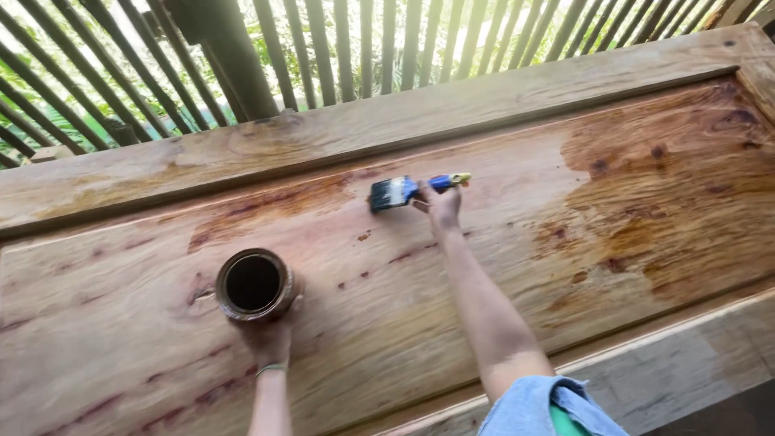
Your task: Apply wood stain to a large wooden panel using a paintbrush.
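With your left hand (270,335) gripping the open tin (253,284) mid-panel (121,339) and your right hand (441,206) clasping the brush (400,192) near its far edge, a nudge could likely spill stain.

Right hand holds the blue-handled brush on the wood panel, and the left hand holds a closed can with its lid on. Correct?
Not quite. In the head view the can in the left hand is open, with dark liquid showing inside and no lid on it. The right hand does hold the blue-handled brush on the wood panel.
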